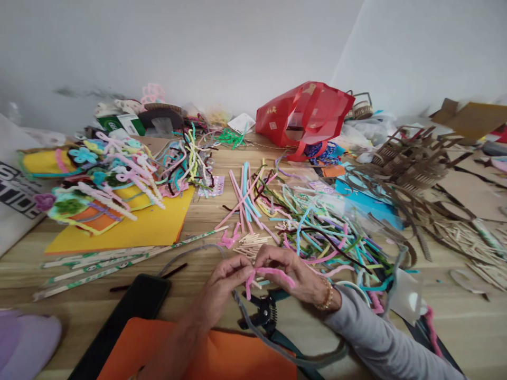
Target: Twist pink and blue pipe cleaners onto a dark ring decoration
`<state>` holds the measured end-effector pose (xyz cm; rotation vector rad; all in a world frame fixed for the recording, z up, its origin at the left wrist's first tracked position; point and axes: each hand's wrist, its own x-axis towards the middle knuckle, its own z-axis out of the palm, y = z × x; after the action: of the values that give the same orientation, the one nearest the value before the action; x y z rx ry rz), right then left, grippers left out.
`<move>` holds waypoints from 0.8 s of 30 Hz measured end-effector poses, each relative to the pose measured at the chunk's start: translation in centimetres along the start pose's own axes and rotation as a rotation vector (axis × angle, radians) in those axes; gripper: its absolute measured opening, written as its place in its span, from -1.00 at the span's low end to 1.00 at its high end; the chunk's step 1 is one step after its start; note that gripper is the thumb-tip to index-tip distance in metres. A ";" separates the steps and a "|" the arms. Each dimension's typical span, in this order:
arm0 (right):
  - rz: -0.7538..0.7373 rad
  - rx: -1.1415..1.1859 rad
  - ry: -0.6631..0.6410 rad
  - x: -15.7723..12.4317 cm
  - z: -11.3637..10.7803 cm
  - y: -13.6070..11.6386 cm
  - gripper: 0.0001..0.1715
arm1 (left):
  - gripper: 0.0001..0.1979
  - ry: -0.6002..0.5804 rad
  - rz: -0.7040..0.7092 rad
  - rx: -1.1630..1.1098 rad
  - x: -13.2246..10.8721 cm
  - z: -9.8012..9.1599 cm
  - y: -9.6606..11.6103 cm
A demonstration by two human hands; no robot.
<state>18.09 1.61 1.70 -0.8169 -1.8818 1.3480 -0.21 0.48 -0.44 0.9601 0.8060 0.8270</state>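
Observation:
Both hands meet over the near middle of the table, fingertips close together. A fuzzy pink pipe cleaner [276,273] runs between them, with one end hanging below the left fingers and the other lying along the right palm. My left hand [231,275] is closed in a pinch on it. My right hand [288,266], with a beaded bracelet at the wrist, also pinches it. Below the hands lie black-handled pliers [266,311] and an orange sheet [241,351]. Just beyond the fingers is a pile of short wooden sticks [251,244] beside a small bent pink pipe cleaner piece [230,236].
A tangle of coloured pipe cleaners [328,232] spreads to the right. Finished flower pieces [99,179] rest on yellow sheets [182,211] at left, near wrapped chopsticks [99,269] and a black phone [146,295]. Behind stand a red bag [277,119] and small brown baskets [415,158].

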 end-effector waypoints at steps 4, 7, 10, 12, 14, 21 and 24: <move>-0.138 -0.116 -0.058 0.0 -0.1 -0.5 -0.80 | -0.74 -0.062 -0.153 -0.247 -0.1 0.2 -0.3; -0.117 -0.131 -0.014 0.0 0.2 -0.5 -0.78 | -0.74 -0.010 -0.194 -0.293 0.0 0.4 -0.5; 0.039 -0.053 0.066 0.0 0.5 -0.2 -0.76 | -0.81 0.110 -0.077 -0.117 0.0 0.5 -0.3; 0.137 0.011 0.109 0.0 0.6 0.0 -0.74 | -0.85 0.186 0.053 0.072 -0.1 0.6 -0.1; 0.206 0.066 0.153 0.2 0.6 0.2 -0.70 | -0.87 0.245 0.175 0.280 -0.3 0.7 0.1; 0.285 0.249 0.208 0.5 0.6 1.2 -0.61 | -0.72 0.319 0.663 0.954 -0.7 1.1 -0.6; 0.269 0.209 0.180 0.3 0.8 1.3 -0.62 | -0.81 0.345 0.734 1.027 -0.5 0.8 -1.1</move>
<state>17.39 1.81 0.28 -1.0716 -1.5026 1.5466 0.49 -0.63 -1.11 2.1426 1.2353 1.2480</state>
